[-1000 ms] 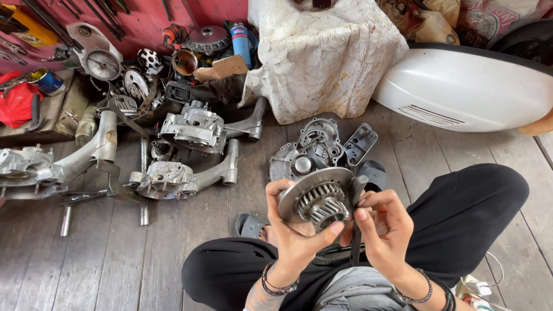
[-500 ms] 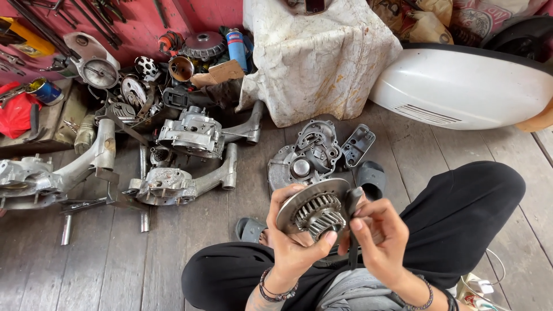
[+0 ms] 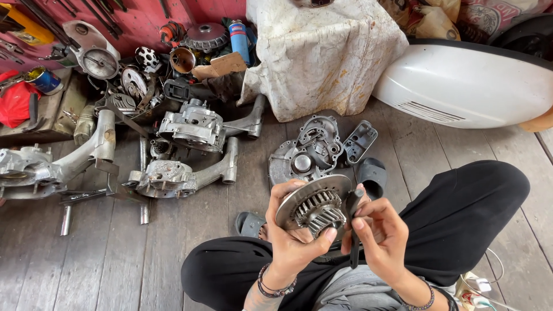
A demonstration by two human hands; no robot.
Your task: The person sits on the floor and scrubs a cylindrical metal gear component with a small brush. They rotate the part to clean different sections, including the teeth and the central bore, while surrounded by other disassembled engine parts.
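My left hand grips a round steel gear assembly, a toothed disc with a smaller stepped cluster of gears rising from its middle, held up over my lap. My right hand holds a thin dark tool upright against the right edge of the gear disc. Behind the gear, on the wooden floor, lie grey engine case covers.
Several aluminium engine casings and swing-arm castings lie on the plank floor at left. A cloth-covered block and a white scooter body panel stand behind. Tools hang on the red wall. Dark sandals sit near my legs.
The gear assembly and both hands stay nearly in place. My right hand's fingers and the dark tool have shifted slightly lower along the disc's right edge.
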